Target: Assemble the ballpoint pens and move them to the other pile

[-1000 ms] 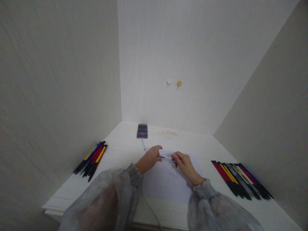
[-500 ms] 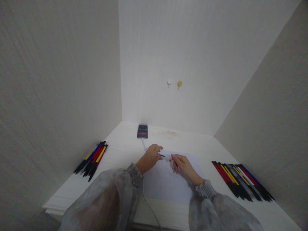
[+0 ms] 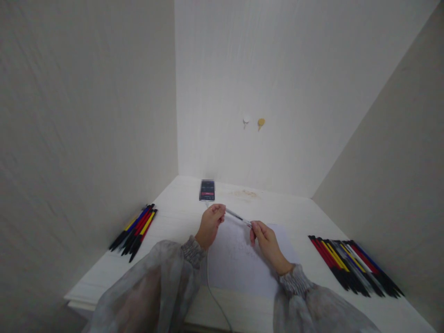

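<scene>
A slim pen [image 3: 236, 215], pale with a dark stretch along it, slants between my two hands above the paper. My left hand [image 3: 209, 223] pinches its upper left end between thumb and fingertips. At the lower right end, the fingers of my right hand [image 3: 265, 238] are closed around it. Whether the pen is one piece or a refill partly out of its barrel is too small to tell. Beneath both hands lies a white sheet of paper [image 3: 239, 273] with faint marks.
Several coloured pens [image 3: 137, 229] lie in a bundle at the left, and a wider row of pens [image 3: 354, 266] at the right. A phone [image 3: 207, 190] with a cable [image 3: 217, 300] sits at the back. Two hooks [image 3: 261, 122] are on the wall; side walls enclose the table.
My left hand has shifted left and upward, its spread fingers now pinched on the pen's end. More of the pen's length shows between the hands. The right hand keeps its hold.
</scene>
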`<state>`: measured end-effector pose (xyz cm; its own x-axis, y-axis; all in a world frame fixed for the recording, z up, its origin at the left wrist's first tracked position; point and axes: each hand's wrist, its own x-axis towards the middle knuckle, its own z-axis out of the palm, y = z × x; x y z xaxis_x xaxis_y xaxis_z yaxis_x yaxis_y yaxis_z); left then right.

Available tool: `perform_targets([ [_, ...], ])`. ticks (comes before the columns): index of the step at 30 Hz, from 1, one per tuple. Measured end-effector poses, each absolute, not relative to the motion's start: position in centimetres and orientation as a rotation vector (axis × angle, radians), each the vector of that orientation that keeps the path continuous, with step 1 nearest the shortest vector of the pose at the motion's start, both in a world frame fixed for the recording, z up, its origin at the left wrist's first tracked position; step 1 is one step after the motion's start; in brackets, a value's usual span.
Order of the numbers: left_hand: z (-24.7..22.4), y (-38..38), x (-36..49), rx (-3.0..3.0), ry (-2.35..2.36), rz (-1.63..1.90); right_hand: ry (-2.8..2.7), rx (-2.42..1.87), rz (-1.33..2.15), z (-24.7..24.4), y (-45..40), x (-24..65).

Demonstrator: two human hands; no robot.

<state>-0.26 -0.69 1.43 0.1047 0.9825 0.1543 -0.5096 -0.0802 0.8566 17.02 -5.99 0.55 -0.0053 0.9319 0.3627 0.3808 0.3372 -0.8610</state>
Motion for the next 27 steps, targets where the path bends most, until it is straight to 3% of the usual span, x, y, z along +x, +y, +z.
perform_targets([
  [7, 1.92, -1.06, -0.28, 0.952, 0.666, 1.377, -1.295, -1.068, 1.192, 0.21, -5.85, 16.77],
  [14, 1.78, -0.81, -0.49, 0.861, 0.594, 1.391, -1.369, -1.023, 0.856, 0.4, -5.8, 16.97],
  [27, 1.94, -0.8, -0.72, 0.971, 0.66, 1.369, -1.36, -1.08, 1.194, 0.21, -5.32, 17.6],
])
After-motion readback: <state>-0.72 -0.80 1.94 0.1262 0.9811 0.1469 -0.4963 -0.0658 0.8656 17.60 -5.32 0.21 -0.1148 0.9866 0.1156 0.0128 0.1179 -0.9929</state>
